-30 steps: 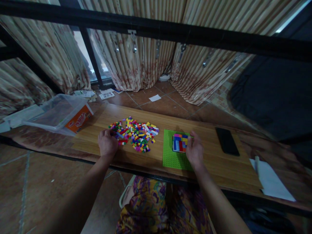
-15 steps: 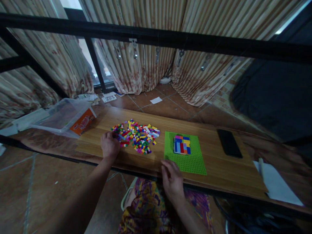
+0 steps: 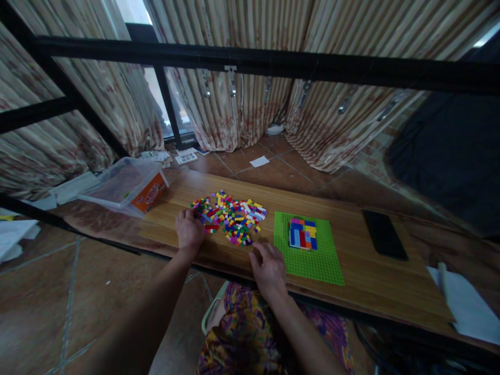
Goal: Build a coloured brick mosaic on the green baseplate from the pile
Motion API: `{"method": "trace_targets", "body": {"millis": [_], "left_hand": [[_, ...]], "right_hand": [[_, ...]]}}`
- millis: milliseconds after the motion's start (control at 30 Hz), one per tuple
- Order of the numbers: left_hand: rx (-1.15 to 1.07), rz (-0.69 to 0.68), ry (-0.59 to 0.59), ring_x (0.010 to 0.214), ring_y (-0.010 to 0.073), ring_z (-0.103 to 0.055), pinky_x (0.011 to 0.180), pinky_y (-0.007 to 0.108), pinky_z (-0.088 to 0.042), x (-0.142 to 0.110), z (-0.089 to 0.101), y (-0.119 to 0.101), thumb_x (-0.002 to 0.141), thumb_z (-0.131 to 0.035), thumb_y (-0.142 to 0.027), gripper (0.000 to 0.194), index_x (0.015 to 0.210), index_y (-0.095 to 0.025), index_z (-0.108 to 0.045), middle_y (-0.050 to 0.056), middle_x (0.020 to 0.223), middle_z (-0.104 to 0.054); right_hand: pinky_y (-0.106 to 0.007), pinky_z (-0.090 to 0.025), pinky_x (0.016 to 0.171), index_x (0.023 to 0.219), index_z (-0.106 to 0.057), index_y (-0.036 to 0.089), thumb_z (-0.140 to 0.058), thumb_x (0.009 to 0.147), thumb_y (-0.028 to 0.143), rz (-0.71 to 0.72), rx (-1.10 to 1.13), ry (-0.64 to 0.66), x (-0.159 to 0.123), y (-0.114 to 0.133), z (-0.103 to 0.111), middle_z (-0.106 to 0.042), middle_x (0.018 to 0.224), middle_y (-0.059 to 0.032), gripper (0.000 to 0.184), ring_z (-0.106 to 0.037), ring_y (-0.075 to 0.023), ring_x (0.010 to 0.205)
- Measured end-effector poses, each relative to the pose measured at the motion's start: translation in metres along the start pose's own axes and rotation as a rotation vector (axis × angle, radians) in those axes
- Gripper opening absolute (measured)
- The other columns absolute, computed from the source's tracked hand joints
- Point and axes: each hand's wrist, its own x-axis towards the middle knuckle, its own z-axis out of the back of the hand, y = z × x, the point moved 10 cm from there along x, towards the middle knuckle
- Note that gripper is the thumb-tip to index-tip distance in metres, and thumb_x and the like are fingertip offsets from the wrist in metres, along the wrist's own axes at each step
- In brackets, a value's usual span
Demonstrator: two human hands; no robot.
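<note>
A pile of small coloured building bricks [image 3: 234,216] is spread on the wooden board. My left hand [image 3: 189,229] is at the pile's left edge, its fingers curled down among the bricks and its fingertips mostly hidden. Close to the pile's front right edge is my right hand [image 3: 269,268], fingers bent and thumb apart from them, with nothing visible in it. To its right lies a green baseplate [image 3: 312,271], bearing a low rectangular block of joined bricks [image 3: 302,234] in blue, red, yellow, orange and pink.
A clear plastic box [image 3: 121,182] with an orange label stands at the board's left end. On the right lie a black phone [image 3: 385,234] and white paper [image 3: 469,302]. A dark metal rail [image 3: 250,62] crosses above the far side, in front of striped curtains.
My right hand has moved left and forward, from beside the baseplate towards the brick pile. My left hand stays at the pile's left edge. The whole view has shifted slightly.
</note>
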Motion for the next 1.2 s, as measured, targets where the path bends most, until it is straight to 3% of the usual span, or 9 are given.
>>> {"method": "trace_targets", "body": {"millis": [267,500,600,733,900,1200], "left_hand": [[-0.027,0.012,0.000,0.107,0.0300,-0.054,0.097,0.045,-0.043,-0.001,0.002,-0.001,0.077,-0.048,-0.009,0.034,0.107,-0.013,-0.064,0.016,0.105,-0.061],[-0.016,0.002,0.011,0.107,0.0297,-0.054,0.098,0.043,-0.042,0.001,0.000,-0.001,0.077,-0.048,-0.009,0.031,0.104,-0.013,-0.064,0.015,0.103,-0.061],[-0.023,0.004,-0.003,0.106,0.0298,-0.055,0.098,0.043,-0.043,0.000,0.002,-0.001,0.077,-0.048,-0.009,0.031,0.103,-0.014,-0.064,0.015,0.103,-0.061],[-0.043,0.022,-0.002,0.106,0.0293,-0.055,0.097,0.043,-0.043,-0.001,0.005,-0.002,0.077,-0.048,-0.010,0.030,0.101,-0.014,-0.064,0.015,0.105,-0.059],[-0.035,0.036,0.016,0.108,0.0298,-0.054,0.098,0.044,-0.043,0.001,0.004,-0.001,0.076,-0.047,-0.009,0.032,0.103,-0.013,-0.064,0.016,0.107,-0.059],[0.029,0.016,0.039,0.109,0.0315,-0.054,0.097,0.045,-0.043,0.003,0.002,-0.002,0.077,-0.045,-0.013,0.034,0.105,-0.012,-0.064,0.017,0.107,-0.060]], "right_hand": [[-0.037,-0.042,0.088,0.095,-0.070,0.024,-0.054,0.090,0.025,0.043,-0.058,0.013,0.023,0.010,-0.021,-0.066,0.094,-0.0061,0.017,-0.058,-0.0240,0.096],[-0.037,-0.043,0.088,0.093,-0.071,0.022,-0.052,0.089,0.019,-0.027,0.086,-0.016,0.023,-0.001,-0.017,-0.068,0.093,-0.0068,0.020,-0.059,-0.0230,0.095],[-0.037,-0.045,0.086,0.090,-0.071,0.021,-0.054,0.087,0.023,-0.104,0.292,-0.036,0.023,-0.008,-0.011,-0.069,0.093,-0.0068,0.018,-0.061,-0.0222,0.092],[-0.033,-0.049,0.077,0.093,-0.072,0.022,-0.064,0.081,0.035,-0.340,0.803,-0.065,0.016,-0.025,-0.006,-0.071,0.090,-0.0038,0.020,-0.062,-0.0182,0.082],[-0.022,-0.045,0.060,0.097,-0.075,0.024,-0.079,0.069,0.036,-0.599,1.362,0.062,0.003,-0.018,-0.005,-0.064,0.072,0.0024,0.031,-0.053,-0.0097,0.064],[-0.020,-0.049,0.066,0.091,-0.075,0.022,-0.086,0.065,0.023,-0.745,1.764,0.219,-0.008,0.002,0.004,-0.066,0.083,0.0023,0.029,-0.056,-0.0070,0.071]]}}
